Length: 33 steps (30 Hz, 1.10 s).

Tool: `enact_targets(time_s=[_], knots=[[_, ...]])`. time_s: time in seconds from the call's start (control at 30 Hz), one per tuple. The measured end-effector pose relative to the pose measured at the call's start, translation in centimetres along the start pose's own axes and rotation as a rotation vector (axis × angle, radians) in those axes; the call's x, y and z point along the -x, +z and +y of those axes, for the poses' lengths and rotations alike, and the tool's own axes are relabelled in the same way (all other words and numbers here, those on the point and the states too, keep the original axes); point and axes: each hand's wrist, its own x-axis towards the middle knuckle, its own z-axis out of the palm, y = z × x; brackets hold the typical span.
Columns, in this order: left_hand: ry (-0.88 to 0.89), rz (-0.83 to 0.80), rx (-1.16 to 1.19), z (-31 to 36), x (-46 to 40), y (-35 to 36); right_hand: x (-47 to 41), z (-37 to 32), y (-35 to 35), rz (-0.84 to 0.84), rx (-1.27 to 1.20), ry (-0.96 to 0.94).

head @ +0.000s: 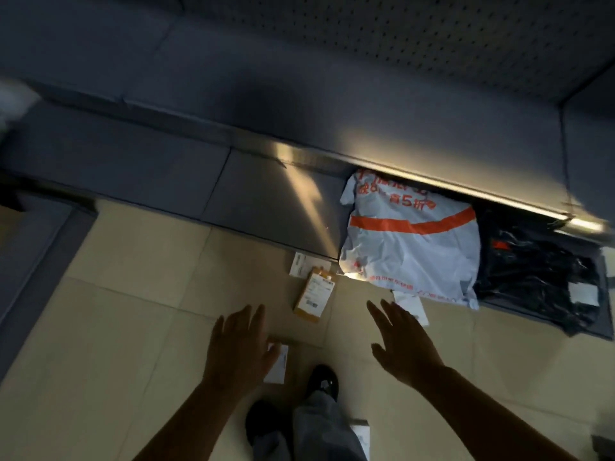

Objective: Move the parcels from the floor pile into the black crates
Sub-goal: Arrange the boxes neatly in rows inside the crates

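Beige floor tiles, dark shoe (toe forward), grey trouser leg, grey upholstered seating behind, metal edge strip.

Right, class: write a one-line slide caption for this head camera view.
Both hands, left and right, reach open over floor parcels: a small brown box and a grey, orange-striped mailer bag.

Bare arms with no sleeves, baggy grey trousers, black shoes with a small shiny bit.
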Motion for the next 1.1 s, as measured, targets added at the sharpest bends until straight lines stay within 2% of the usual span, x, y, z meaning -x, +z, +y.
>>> enact_targets(time_s=[0.13,0.23,0.33,0.53,0.7,0.87,1.0,1.1], knots=[[-0.084,0.015,0.121,-0.8,-3.5,8.0,-5.4,1.6,6.9,-0.035,0.077,0.032],[-0.177,-0.037,0.138,-1.2,-5.9,14.8,-9.6,2.9,12.7,0.009,0.122,-0.008],[-0.205,-0.075,0.168,-1.1,-7.8,22.6,-13.7,4.1,18.6,0.037,0.239,-0.097],[-0.319,-0.27,0.239,-0.1,-12.9,36.6,-22.3,5.9,29.0,0.091,0.444,-0.307],[-0.423,-0.301,0.298,0.0,-17.2,46.5,-29.4,7.7,35.9,0.178,0.675,-0.444],[-0.508,-0.296,0.302,-0.1,-19.4,52.4,-34.9,8.9,40.0,0.083,1.07,-0.334],[-0.538,-0.273,0.282,-0.3,-20.7,53.6,-38.2,8.9,41.7,-0.018,1.204,-0.472],[-0.544,-0.194,0.237,-0.9,-21.4,53.4,-39.8,7.9,42.2,0.048,1.234,-0.597]])
